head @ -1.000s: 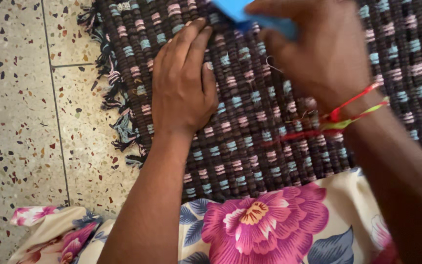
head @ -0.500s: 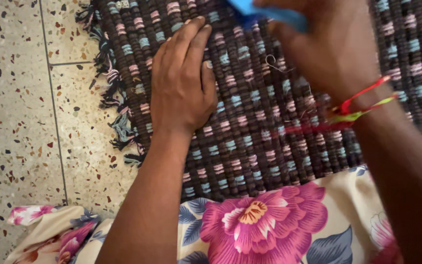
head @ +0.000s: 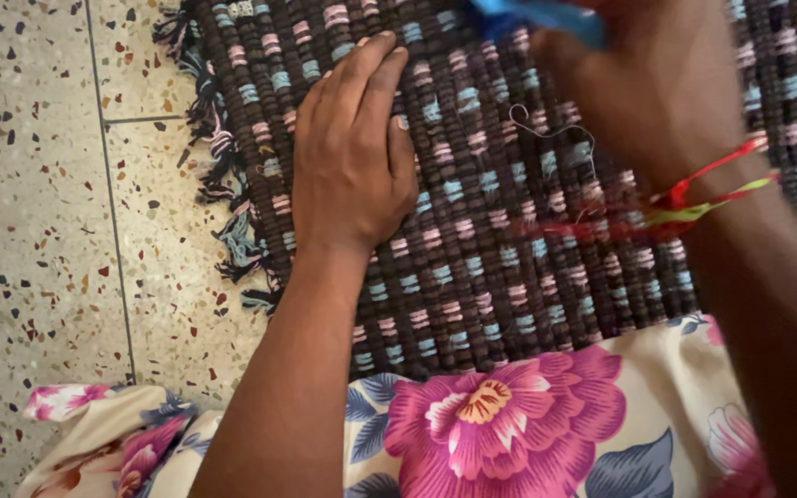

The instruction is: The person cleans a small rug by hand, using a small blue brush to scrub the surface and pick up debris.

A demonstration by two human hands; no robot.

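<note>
L hand lies flat, palm down, fingers together & pointing away, forearm straight back to the body. R hand raised, blurred, fingers curled in a grip; wrist bent.

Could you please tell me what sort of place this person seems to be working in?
Probably a home, with the person sitting on the floor: speckled terrazzo floor tiles, a woven rag rug with a fringed edge laid on them, and flowered cloth nearest the camera. The left hand lies flat on the rug.

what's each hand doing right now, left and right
Left hand: open, palm flat on the woven mat, holding nothing.
Right hand: closed around a blue thing at the top edge; what it is cannot be told.
</note>
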